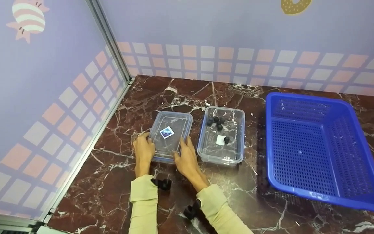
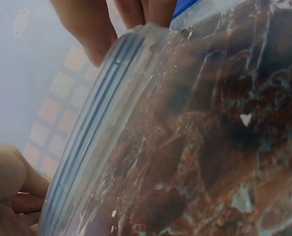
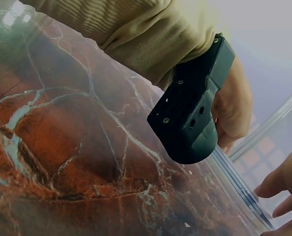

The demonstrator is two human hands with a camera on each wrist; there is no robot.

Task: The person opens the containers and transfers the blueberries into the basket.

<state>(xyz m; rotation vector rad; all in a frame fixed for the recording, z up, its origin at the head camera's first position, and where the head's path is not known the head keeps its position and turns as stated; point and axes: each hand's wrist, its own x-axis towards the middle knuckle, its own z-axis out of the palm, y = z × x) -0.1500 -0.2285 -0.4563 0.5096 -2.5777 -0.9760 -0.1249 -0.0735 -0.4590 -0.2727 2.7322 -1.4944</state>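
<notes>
A clear plastic food container (image 1: 170,148) with a blue-edged lid and a diamond-shaped sticker sits on the marbled table. My left hand (image 1: 144,151) grips its near left side, while my right hand (image 1: 187,159) holds the right side close to the front corner. In the left wrist view, fingers bend over the rim of the container (image 2: 99,108). Its edge (image 3: 242,184) also shows in the right wrist view, with fingers at both ends. Just right of it stands an open clear container (image 1: 221,158) holding several small black balls (image 1: 216,120) and a white square piece (image 1: 220,140).
A large blue perforated basket (image 1: 317,195) occupies the table's right side. Patterned wall panels (image 1: 206,29) rise along the back and left. Black camera mounts (image 1: 192,210) hang at both wrists below the pale sleeves. Dark marbled tabletop (image 1: 102,201) spreads along the front.
</notes>
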